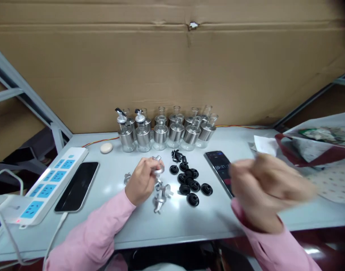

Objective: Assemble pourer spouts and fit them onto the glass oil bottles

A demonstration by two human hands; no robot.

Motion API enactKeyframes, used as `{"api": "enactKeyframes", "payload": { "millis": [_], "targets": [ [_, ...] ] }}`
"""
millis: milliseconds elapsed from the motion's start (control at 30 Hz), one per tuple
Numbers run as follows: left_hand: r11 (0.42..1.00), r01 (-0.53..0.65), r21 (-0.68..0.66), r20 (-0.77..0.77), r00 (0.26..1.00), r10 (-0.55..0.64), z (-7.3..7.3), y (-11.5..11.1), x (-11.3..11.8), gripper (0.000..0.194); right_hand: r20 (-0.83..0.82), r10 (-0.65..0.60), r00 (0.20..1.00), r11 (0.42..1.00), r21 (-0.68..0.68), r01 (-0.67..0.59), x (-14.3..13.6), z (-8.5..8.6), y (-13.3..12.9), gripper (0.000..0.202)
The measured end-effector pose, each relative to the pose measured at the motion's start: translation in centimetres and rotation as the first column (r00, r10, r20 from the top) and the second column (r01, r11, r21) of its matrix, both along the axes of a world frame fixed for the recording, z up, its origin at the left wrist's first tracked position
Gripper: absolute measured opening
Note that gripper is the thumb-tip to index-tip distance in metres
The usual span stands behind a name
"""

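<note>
My left hand (144, 178) pinches a silver metal cap (159, 168) with a short spout, just above the tabletop. Under and beside it lie several more silver caps (160, 197). To their right is a loose group of round black stoppers (194, 185), with small black pieces (176, 155) behind them. My right hand (267, 186), smeared by motion, is raised at the right near a phone showing a timer (219, 167). Its fingers look curled into a fist, and anything inside is hidden. Several glass bottles with metal sleeves (160, 136) stand at the back; two at the left carry silver-and-black tops (140, 116).
A white power strip (55, 180) and a dark-screened phone (78, 186) with a cable lie at the left. A round beige object (106, 148) sits near the bottles. Plastic bags (325, 150) are at the right. Cardboard (167, 64) walls the back.
</note>
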State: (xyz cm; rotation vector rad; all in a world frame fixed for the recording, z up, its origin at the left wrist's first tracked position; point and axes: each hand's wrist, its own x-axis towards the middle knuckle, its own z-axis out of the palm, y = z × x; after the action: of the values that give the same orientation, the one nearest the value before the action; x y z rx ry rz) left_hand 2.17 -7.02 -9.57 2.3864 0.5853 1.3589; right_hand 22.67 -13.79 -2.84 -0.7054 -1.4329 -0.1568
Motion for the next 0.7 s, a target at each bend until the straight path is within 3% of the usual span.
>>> {"api": "enactKeyframes", "payload": {
  "millis": [100,200,333,500,567,700],
  "targets": [
    [0.991,-0.055,-0.125,0.049,0.997,0.062,-0.3,0.8,0.7,0.019,0.107,0.049,0.993,0.998,-0.036,-0.045,-0.2,-1.7,3.9,0.051],
    [0.985,-0.084,-0.149,-0.017,0.996,0.082,-0.8,1.2,0.8,0.015,0.272,-0.041,0.961,0.995,-0.071,0.063,-0.3,-4.2,6.2,0.047],
    [0.992,-0.121,0.021,-0.104,0.987,0.123,-0.8,0.2,0.3,0.015,0.420,-0.015,0.907,0.994,-0.092,0.059,0.0,-6.1,6.4,0.041],
    [0.948,-0.255,0.190,-0.147,0.947,0.284,0.0,-0.3,-0.6,0.015,0.510,-0.041,0.859,0.987,-0.111,0.113,0.3,-6.4,6.3,0.038],
    [0.917,-0.346,0.199,-0.149,0.914,0.377,0.1,0.3,-1.1,0.015,0.578,-0.019,0.816,0.981,-0.145,0.126,0.3,-6.6,6.5,0.036],
    [0.858,-0.508,0.083,-0.195,0.836,0.514,-0.2,1.8,-1.7,0.011,0.618,0.012,0.786,0.971,-0.194,0.137,0.2,-7.1,6.6,0.034]
  ]
}}
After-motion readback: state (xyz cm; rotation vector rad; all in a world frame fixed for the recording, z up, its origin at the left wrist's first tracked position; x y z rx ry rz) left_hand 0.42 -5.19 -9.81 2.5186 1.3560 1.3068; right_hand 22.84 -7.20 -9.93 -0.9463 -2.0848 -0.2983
